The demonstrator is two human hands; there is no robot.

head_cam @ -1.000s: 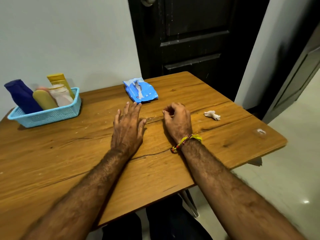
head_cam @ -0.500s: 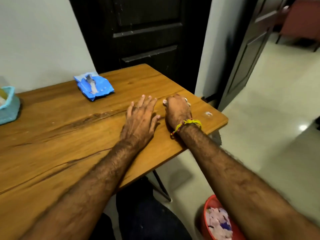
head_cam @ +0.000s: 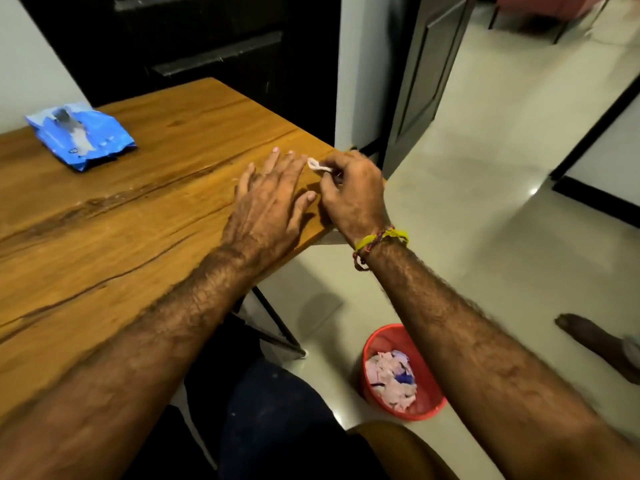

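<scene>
1. A person's two bare forearms reached out over a brown wooden table (head_cam: 138, 237) with dark grain lines, seen from above by a camera worn on the head.
2. The left hand (head_cam: 270, 199) lay palm down on the table near its right edge. Its fingers were straight and slightly spread, and it held nothing.
3. The right hand (head_cam: 353, 195) sat at the table's right edge, just beside the left hand. Its fingers were curled inward, and the thumb and forefinger pinched a small crumpled scrap of white tissue (head_cam: 317, 165).
4. The scrap stuck out of that pinch at the table's right edge, close to the left hand's fingertips. Whether it touched the tabletop could not be told.
5. A braided yellow and red thread wristband (head_cam: 379, 242) circled the right wrist, which hung just off the table's right edge.
6. A flat blue plastic packet of wipes (head_cam: 81, 135) with a pale strip on top lay on the table's far left part, well apart from both hands.
7. A round red plastic bin (head_cam: 401, 372) stood on the pale glossy floor (head_cam: 485, 168) below the table's right edge, near the table's thin dark metal leg (head_cam: 277, 323). It held crumpled pale pink and white tissues with a bit of blue among them.
8. A dark panelled door (head_cam: 207, 46) stood behind the table's far edge.
9. A bare foot (head_cam: 595, 344) rested on the floor well to the right of the table. Whose foot it was could not be told.
</scene>
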